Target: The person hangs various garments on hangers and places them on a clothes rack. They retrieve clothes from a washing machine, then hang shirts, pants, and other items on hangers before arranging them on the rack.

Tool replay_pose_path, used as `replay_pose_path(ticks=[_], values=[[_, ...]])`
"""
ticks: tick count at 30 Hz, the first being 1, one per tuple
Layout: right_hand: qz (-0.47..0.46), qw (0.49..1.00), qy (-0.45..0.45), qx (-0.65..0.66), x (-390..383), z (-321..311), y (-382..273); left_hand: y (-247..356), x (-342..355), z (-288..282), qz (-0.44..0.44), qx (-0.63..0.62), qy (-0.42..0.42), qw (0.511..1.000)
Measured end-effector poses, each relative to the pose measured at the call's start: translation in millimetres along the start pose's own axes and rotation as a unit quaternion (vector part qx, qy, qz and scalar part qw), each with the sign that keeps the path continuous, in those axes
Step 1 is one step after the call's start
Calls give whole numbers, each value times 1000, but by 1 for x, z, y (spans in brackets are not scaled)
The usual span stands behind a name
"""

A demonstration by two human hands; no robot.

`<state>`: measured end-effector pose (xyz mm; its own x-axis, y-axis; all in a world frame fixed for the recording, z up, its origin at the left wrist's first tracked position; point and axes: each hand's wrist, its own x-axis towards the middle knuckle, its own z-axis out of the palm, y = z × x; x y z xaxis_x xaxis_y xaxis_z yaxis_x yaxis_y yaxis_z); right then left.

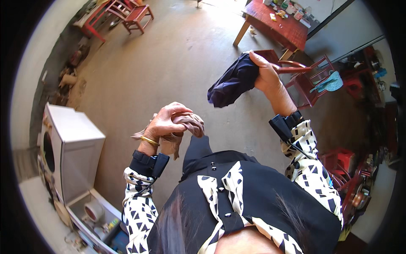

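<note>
My left hand (165, 120) is closed around a bunched brownish-pink cloth (191, 120), whose loose ends hang out on both sides of the fist. Up and to the right, my right hand (269, 79) grips a dark navy cloth (234, 81), with the thumb on top near the cloth's upper edge. The navy cloth is gathered and droops toward the left; what kind of cloth piece either one is I cannot tell. Both cloths are held in the air in front of me, apart from each other.
At the left stands a white box-shaped appliance (80, 127), with a pale-edged trough (103, 199) holding a pot below it. A red-brown table (270, 19) with small items is at the far right. A light-blue cloth (331, 82) hangs on a red chair (301, 86); another red chair (136, 17) stands far left.
</note>
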<state>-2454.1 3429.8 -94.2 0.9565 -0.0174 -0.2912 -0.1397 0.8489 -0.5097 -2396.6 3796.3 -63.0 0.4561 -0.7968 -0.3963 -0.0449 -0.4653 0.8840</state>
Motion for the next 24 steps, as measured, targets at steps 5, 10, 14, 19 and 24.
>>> replay_pose_path(ticks=[5, 10, 14, 19, 24], values=[[8, 999, -15, 51, 125, 6, -10, -28, 135, -104, -3, -218, 3, 976], [-7, 995, -21, 102, 280, 53, -53, -25, 265, -220, -3, -242, -10, 970], [-49, 992, -16, 115, 405, 60, -105, -10, 387, -301, -20, -309, -47, 950], [-75, 987, -10, -139, 563, 5, -164, 0, 505, -458, 21, -294, 12, 955], [-62, 543, 247, -801, 710, -21, -195, 45, 593, -576, 25, -198, 21, 980]])
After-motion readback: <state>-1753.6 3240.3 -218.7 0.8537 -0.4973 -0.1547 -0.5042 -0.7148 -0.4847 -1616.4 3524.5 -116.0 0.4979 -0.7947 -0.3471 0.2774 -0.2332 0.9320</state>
